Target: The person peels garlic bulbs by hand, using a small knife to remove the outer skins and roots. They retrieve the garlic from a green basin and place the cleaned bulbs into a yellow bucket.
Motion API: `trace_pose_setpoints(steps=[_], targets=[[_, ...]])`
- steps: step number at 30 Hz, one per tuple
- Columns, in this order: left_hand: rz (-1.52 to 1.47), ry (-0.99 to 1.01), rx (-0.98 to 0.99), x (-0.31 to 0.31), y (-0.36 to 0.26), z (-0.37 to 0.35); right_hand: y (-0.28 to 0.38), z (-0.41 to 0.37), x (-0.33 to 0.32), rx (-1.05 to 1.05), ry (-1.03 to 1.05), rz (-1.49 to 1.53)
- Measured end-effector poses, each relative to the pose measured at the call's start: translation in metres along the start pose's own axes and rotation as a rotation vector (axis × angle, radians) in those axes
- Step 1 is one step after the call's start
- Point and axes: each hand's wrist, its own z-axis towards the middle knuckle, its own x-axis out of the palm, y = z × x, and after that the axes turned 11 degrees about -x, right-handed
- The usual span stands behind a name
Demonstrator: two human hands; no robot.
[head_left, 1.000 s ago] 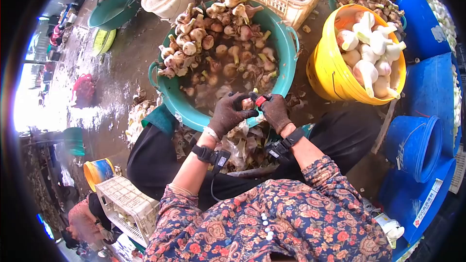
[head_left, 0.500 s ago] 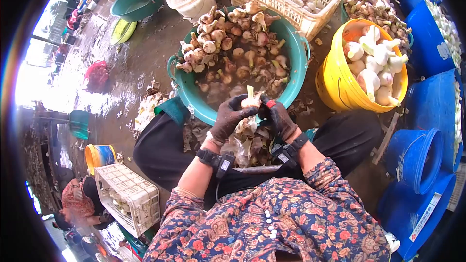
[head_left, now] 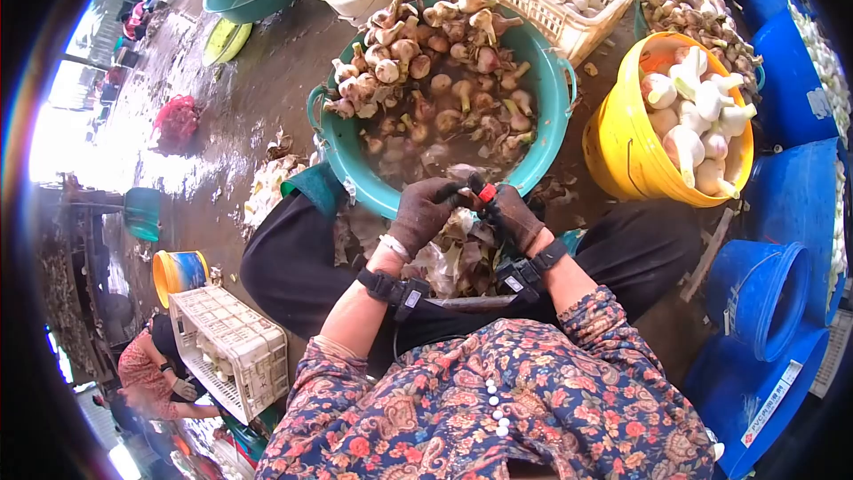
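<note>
My left hand [head_left: 424, 216], in a dark glove, has its fingers curled round a garlic bulb [head_left: 463, 201] that is mostly hidden between the hands. Fingers bent against the same bulb, my right hand [head_left: 513, 216] wears a dark glove too, with a red band [head_left: 487, 193] at a fingertip. Both hands meet just over the near rim of a green tub [head_left: 555, 138]. Unpeeled garlic bulbs [head_left: 391, 53] are heaped at the tub's far side, and more lie in its brown water. Loose garlic skins [head_left: 453, 258] are piled below my hands, between my legs.
At the right stands a yellow bucket [head_left: 613, 142] of peeled bulbs, with blue buckets [head_left: 751, 293] beyond. A cream crate [head_left: 569, 22] of garlic and a white bucket [head_left: 354, 9] stand behind the tub. Another person [head_left: 147, 373] bends near a white crate [head_left: 258, 364] at lower left.
The bulb, earlier held up with its stem showing, is now mostly covered by my fingers. My hands have drawn closer together, and the view has shifted slightly.
</note>
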Motion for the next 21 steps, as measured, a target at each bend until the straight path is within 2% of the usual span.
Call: trace_pose_setpoints(steps=[1,3,5,6,7,8,9,10,11,13,14,15,17,18,19,20,21], targets=[[-0.076,-0.011,-0.076,0.0,0.0,-0.001,0.003,-0.003,0.0,-0.013,0.029,-0.083],[-0.103,-0.03,-0.119,0.002,0.007,0.001,0.01,-0.006,0.004,-0.029,0.051,-0.061],[-0.299,-0.039,-0.3,0.001,0.012,0.002,0.014,-0.007,0.008,-0.05,0.084,-0.039],[-0.297,-0.044,-0.299,0.0,0.014,0.002,0.015,-0.008,0.01,-0.181,0.124,0.004],[-0.486,0.001,-0.35,-0.001,0.016,0.001,0.017,-0.009,0.011,-0.312,0.161,0.048],[-0.675,0.05,-0.398,-0.001,0.018,0.0,0.022,-0.01,0.003,-0.208,0.255,0.003],[-0.864,0.101,-0.446,-0.001,0.019,-0.001,0.021,-0.009,0.004,-0.209,0.252,0.003],[-0.789,0.188,-0.345,-0.005,0.021,-0.002,0.018,-0.008,0.005,-0.257,0.271,0.112],[-0.79,0.189,-0.344,-0.004,0.022,-0.004,0.016,-0.007,0.006,-0.304,0.293,0.22],[0.076,-0.102,0.149,-0.007,0.011,-0.013,0.021,-0.008,0.006,-0.299,0.329,0.235],[-0.066,-0.149,0.153,-0.005,0.013,-0.015,0.023,-0.008,0.006,-0.293,0.361,0.252],[-0.067,-0.15,0.153,-0.007,0.019,-0.015,0.023,-0.008,0.005,-0.293,0.361,0.251],[0.028,-0.185,0.088,-0.017,0.03,-0.013,0.022,-0.009,0.004,-0.269,0.33,0.24],[-0.427,-0.06,-0.317,-0.025,0.001,-0.017,0.022,-0.007,0.003,-0.27,0.327,0.241],[-0.427,-0.057,-0.321,-0.022,0.001,-0.016,0.021,-0.006,0.002,-0.328,0.313,0.085],[-0.471,-0.042,-0.407,-0.021,0.0,-0.015,0.02,-0.004,0.003,-0.385,0.302,-0.073],[-0.514,-0.029,-0.492,-0.022,0.001,-0.015,0.014,-0.002,0.004,-0.383,0.308,-0.07]])
